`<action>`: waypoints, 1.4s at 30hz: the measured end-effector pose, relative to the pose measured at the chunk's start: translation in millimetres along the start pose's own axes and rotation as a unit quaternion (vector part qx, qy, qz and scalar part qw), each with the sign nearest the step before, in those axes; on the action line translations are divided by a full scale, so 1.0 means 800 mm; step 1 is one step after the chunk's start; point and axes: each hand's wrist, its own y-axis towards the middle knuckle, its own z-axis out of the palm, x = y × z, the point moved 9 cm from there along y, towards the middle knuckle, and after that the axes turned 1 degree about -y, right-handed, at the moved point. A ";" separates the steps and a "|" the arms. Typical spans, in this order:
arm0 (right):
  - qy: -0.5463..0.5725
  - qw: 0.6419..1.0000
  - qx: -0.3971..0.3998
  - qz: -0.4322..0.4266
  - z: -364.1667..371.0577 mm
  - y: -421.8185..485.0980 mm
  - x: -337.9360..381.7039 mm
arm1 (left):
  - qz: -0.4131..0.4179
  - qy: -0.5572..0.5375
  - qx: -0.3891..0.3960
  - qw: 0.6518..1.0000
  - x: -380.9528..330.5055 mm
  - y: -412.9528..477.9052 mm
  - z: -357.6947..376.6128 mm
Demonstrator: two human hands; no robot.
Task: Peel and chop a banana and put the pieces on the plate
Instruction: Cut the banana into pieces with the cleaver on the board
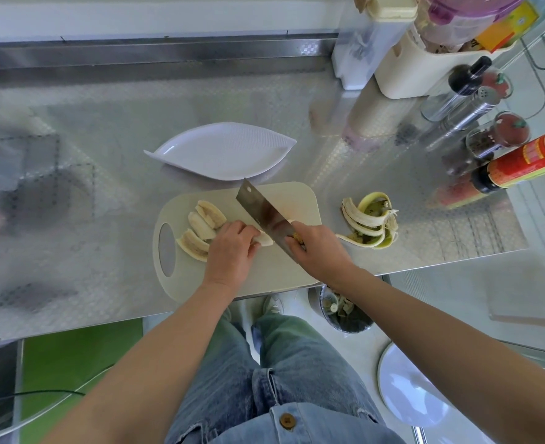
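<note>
Banana [263, 240]: peeled, on cutting board [264, 277] at front edge of bench [72, 219]. Step in hand: chopping. Left hand [231, 251] curled over uncut piece, pinning it. Right hand [316, 251] wrapped round knife [261, 213] handle; blade just right of left fingertips. Cut pieces [205, 224] lie left of grip. Plate [223, 152] behind board, unloaded. Next: drop blade clear of fingers, then transfer pieces.

The left hand [229, 251] covers most of the banana piece [264, 240] it holds, and only the end at its 3 o'clock shows. The handle of the cleaver [261, 213] is almost buried in the right hand [316, 248]. At 1 o'clock from the cutting board [296, 267], the purple-lidded jar [466, 14] is cut by the top edge. At 3 o'clock the red-labelled bottle [520, 161] is cut by the right edge, its print too blurred to read. At 5 o'clock the bin [344, 315] is half hidden under the counter [104, 187].
</note>
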 end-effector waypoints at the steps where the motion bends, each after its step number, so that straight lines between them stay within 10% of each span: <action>1: -0.009 1.000 0.008 -0.004 0.001 0.000 0.002 | 0.001 0.004 0.000 1.000 -0.001 0.000 0.000; 42: -0.041 0.999 0.023 -0.011 0.006 0.002 0.006 | 0.001 -0.002 -0.007 1.000 0.000 0.000 0.001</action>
